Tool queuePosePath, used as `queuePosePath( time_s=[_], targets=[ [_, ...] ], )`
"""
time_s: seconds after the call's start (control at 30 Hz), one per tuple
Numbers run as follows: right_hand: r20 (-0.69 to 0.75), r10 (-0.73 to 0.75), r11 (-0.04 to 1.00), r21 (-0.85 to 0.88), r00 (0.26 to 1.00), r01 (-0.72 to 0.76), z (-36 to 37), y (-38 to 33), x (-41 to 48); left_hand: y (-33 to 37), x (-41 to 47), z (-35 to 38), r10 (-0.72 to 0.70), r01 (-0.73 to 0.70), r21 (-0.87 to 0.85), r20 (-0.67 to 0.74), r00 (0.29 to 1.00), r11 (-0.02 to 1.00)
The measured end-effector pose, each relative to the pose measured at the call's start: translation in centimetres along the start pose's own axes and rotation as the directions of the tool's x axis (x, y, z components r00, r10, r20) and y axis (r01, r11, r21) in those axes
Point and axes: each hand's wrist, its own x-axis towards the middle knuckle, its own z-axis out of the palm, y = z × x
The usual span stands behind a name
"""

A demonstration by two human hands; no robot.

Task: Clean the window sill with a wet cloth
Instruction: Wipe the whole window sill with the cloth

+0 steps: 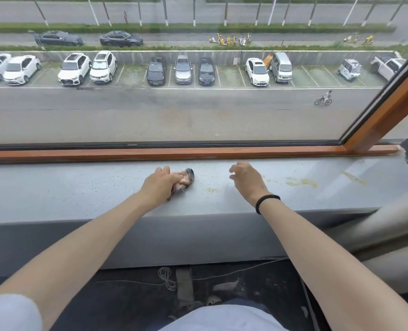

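Several yellow stains (302, 182) are stuck near the right end of the sill (78, 194), so the cloth (186, 179) gripped by the left hand (161, 185) should be pushed there firmly, with the loose, empty right hand (246, 179) kept clear.

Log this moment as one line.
left hand: grips cloth on sill | right hand: open, empty | yellow stains: unwiped, right of hands

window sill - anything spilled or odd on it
Yes: yellowish smears stain the window sill, right of the right hand, with another streak nearer the corner. The left hand holds the cloth well short of them.
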Motion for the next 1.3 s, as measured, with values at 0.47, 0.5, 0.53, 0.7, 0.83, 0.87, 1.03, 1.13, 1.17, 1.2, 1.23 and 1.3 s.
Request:
queuePosePath(
  time_s=[0.47,0.5,0.53,0.7,0.83,0.87,1.03,1.13,1.17,1.2,1.23,1.3],
  targets=[
    [0.198,-0.104,0.986,-0.106,0.975,0.126,0.5,0.7,5.2,-0.6,2.8,-0.9,-0.119,0.121,0.079,-0.032,0.992,0.989],
    [0.220,-0.089,0.989,-0.096,0.971,0.112,0.6,0.6,5.3,-0.4,3.6,-1.1,-0.163,0.165,0.067,-0.034,0.986,0.984],
    [0.233,-0.083,0.990,-0.090,0.969,0.107,0.6,0.6,5.5,-0.1,4.2,-1.2,-0.191,0.192,0.055,-0.029,0.981,0.980],
    [0.170,-0.091,0.968,-0.214,0.981,0.127,1.4,0.1,6.1,0.7,2.7,-0.2,-0.058,0.059,-0.025,0.049,0.997,0.998],
    [0.159,-0.092,0.937,-0.321,0.983,0.139,1.4,-0.4,6.7,-0.5,1.9,0.0,-0.054,0.058,0.066,-0.070,0.996,0.996],
    [0.168,-0.085,0.938,-0.318,0.982,0.136,1.2,-0.7,6.9,-0.7,2.5,-0.3,-0.166,0.172,0.049,-0.108,0.980,0.984],
    [0.240,-0.079,0.968,-0.211,0.968,0.132,0.3,0.1,7.6,1.7,5.5,-1.8,-0.370,0.357,-0.261,-0.001,0.929,0.897],
    [0.273,-0.108,0.980,-0.129,0.956,0.148,-0.2,1.1,7.9,2.8,7.0,-3.1,-0.349,0.294,-0.392,-0.078,0.934,0.872],
    [0.284,-0.113,0.984,-0.099,0.952,0.146,-0.4,1.3,8.0,3.5,7.8,-3.5,-0.373,0.283,-0.432,-0.139,0.917,0.856],
    [0.291,-0.114,0.987,-0.074,0.950,0.141,-0.6,1.5,7.9,4.3,8.7,-3.8,-0.367,0.244,-0.456,-0.203,0.908,0.856],
    [0.290,-0.114,0.989,-0.063,0.950,0.137,-0.6,1.6,7.9,5.2,9.5,-4.0,-0.320,0.176,-0.459,-0.256,0.912,0.871],
    [0.266,-0.115,0.988,-0.067,0.957,0.137,-0.5,1.7,7.8,7.0,10.8,-3.8,-0.167,0.036,-0.383,-0.316,0.934,0.923]
  ],
)
